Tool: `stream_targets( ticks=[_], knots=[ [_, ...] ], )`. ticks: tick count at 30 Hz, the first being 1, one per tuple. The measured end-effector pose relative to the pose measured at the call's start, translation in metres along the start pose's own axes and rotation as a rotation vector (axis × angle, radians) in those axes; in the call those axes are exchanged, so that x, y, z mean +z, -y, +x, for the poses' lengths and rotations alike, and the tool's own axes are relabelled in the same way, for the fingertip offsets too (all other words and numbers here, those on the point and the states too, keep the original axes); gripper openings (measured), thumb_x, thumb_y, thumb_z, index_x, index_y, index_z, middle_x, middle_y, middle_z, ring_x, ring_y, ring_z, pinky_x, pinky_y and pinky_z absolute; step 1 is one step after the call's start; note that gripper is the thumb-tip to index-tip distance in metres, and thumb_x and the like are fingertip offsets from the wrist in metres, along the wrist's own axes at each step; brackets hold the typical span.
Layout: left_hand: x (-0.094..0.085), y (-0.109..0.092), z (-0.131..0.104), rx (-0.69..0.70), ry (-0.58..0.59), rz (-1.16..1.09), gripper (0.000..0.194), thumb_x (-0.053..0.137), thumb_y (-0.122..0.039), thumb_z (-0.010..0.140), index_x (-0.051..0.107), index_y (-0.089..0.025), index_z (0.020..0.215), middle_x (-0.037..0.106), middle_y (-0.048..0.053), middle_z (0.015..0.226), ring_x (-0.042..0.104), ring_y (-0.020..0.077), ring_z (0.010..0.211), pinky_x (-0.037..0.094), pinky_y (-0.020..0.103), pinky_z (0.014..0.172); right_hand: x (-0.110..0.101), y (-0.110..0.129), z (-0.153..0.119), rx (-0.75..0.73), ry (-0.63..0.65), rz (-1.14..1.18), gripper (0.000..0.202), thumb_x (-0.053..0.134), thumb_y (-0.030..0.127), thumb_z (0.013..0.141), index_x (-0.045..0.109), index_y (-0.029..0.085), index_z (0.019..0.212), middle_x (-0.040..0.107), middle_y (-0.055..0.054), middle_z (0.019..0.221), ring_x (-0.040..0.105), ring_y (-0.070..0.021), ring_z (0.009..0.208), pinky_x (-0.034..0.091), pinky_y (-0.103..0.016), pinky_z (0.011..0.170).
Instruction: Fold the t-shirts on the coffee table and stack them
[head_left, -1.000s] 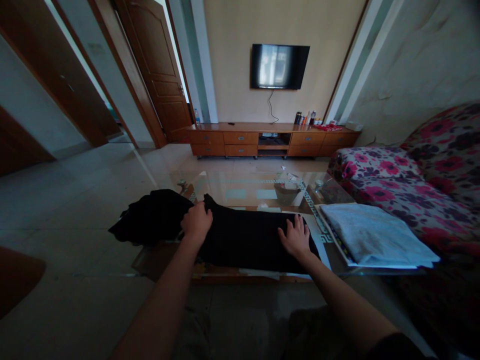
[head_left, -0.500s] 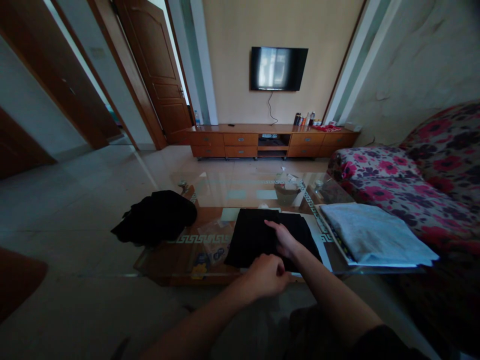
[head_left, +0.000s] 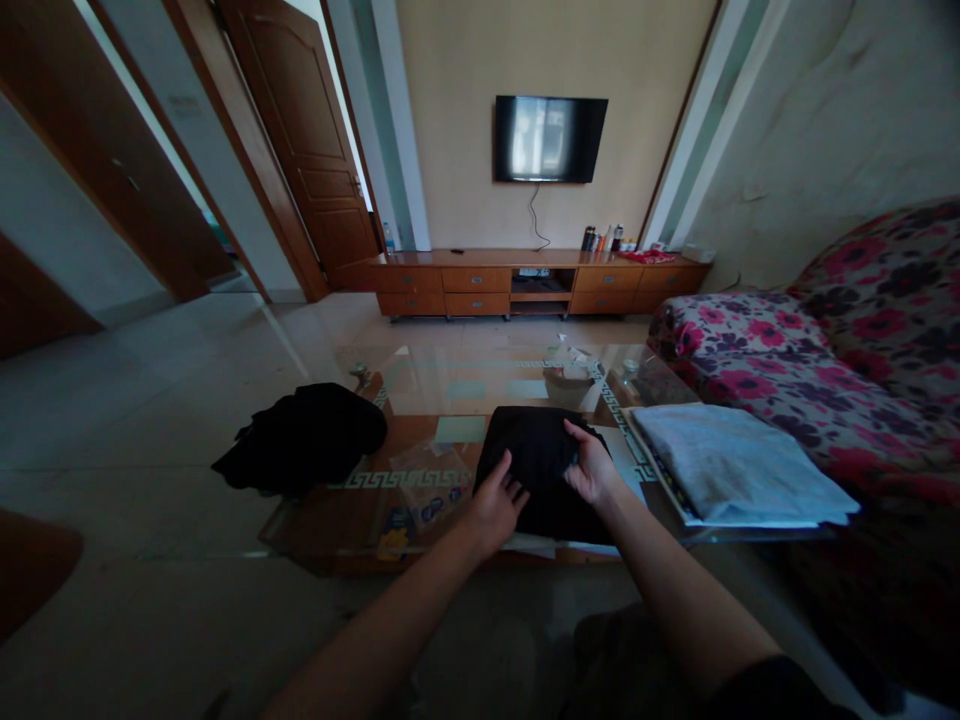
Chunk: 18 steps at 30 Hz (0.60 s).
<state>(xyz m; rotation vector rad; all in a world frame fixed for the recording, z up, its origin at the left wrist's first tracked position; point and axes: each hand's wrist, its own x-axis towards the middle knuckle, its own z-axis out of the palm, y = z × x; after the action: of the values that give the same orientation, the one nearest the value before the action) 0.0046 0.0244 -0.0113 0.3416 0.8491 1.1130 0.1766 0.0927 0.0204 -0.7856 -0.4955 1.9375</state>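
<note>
A folded black garment (head_left: 529, 435) lies on the glass coffee table (head_left: 360, 520) in front of me, bunched up in its middle. My left hand (head_left: 495, 508) holds its left side, thumb uppermost and fingers bent against the fabric. At the right side of the cloth, my right hand (head_left: 591, 468) pinches an edge between thumb and fingers. The exact kind of garment cannot be made out. White sheets (head_left: 626, 465) show from under its right side. To the left, a heap of black cloth (head_left: 300, 440) rests at the table's edge.
A pale blue-white cloth (head_left: 720, 465) lies on a flat stack on the table's right. Clear plastic packaging (head_left: 431, 490) is left of the garment. Beyond stand a flowered sofa (head_left: 772, 380) and a low wooden cabinet (head_left: 476, 280) under a television (head_left: 550, 140).
My left hand has moved left and up to the garment's left side. My right hand has shifted right to its edge. The garment is now narrower and bunched rather than flat.
</note>
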Motion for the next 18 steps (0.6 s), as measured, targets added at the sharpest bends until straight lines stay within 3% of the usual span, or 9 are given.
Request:
stream_targets(
  ticks=[3,5,8,12,15,18],
  knots=[
    [-0.002,-0.041,0.001,0.064,0.006,-0.057,0.05,0.056,-0.047,0.092,0.058,-0.02,0.134,0.056,0.012,0.147,0.058,0.0255,0.131,0.047,0.04,0.11,0.003,-0.005,-0.002,-0.023,-0.007,0.027,0.04,0.039,0.028,0.102,0.053,0.011,0.135,0.074,-0.014,0.114,0.071,-0.0242,0.108,0.059,-0.042,0.095],
    [-0.005,-0.069,0.003,0.119,0.05,-0.09,0.054,0.049,-0.05,0.093,0.062,-0.014,0.131,0.062,0.016,0.139,0.061,0.0302,0.126,0.05,0.046,0.107,0.007,-0.011,-0.004,-0.029,-0.012,0.053,0.037,0.043,0.028,0.102,0.053,0.012,0.134,0.075,-0.013,0.112,0.072,-0.0232,0.106,0.06,-0.041,0.093],
    [-0.009,-0.087,0.006,0.173,0.088,-0.214,0.058,0.048,-0.053,0.092,0.063,-0.012,0.13,0.067,0.017,0.131,0.064,0.0334,0.121,0.05,0.051,0.105,0.009,-0.016,-0.004,0.022,0.009,0.053,0.032,0.048,0.029,0.101,0.057,0.014,0.128,0.076,-0.011,0.107,0.073,-0.0219,0.102,0.06,-0.039,0.092],
    [-0.014,-0.063,0.01,0.054,0.068,-0.379,0.05,0.061,-0.042,0.088,0.063,-0.016,0.13,0.072,0.014,0.122,0.068,0.0323,0.114,0.052,0.05,0.1,0.0,-0.011,0.002,0.086,-0.011,-0.046,0.026,0.049,0.03,0.099,0.064,0.016,0.114,0.077,-0.009,0.097,0.074,-0.0217,0.095,0.06,-0.036,0.088],
    [-0.016,-0.038,0.009,-0.087,0.046,-0.398,0.047,0.064,-0.039,0.085,0.064,-0.015,0.126,0.073,0.015,0.117,0.071,0.032,0.105,0.057,0.048,0.092,-0.015,-0.006,0.007,0.05,-0.169,-0.198,0.021,0.049,0.028,0.095,0.065,0.017,0.102,0.076,-0.007,0.087,0.072,-0.02,0.084,0.059,-0.031,0.081],
    [-0.018,-0.028,0.008,-0.207,-0.062,-0.339,0.04,0.064,-0.034,0.083,0.065,-0.014,0.118,0.075,0.014,0.106,0.073,0.0294,0.092,0.06,0.043,0.08,-0.03,-0.007,0.008,0.028,-0.303,-0.327,0.012,0.05,0.017,0.088,0.062,0.017,0.091,0.07,-0.004,0.072,0.067,-0.0158,0.066,0.056,-0.025,0.066]
  ],
)
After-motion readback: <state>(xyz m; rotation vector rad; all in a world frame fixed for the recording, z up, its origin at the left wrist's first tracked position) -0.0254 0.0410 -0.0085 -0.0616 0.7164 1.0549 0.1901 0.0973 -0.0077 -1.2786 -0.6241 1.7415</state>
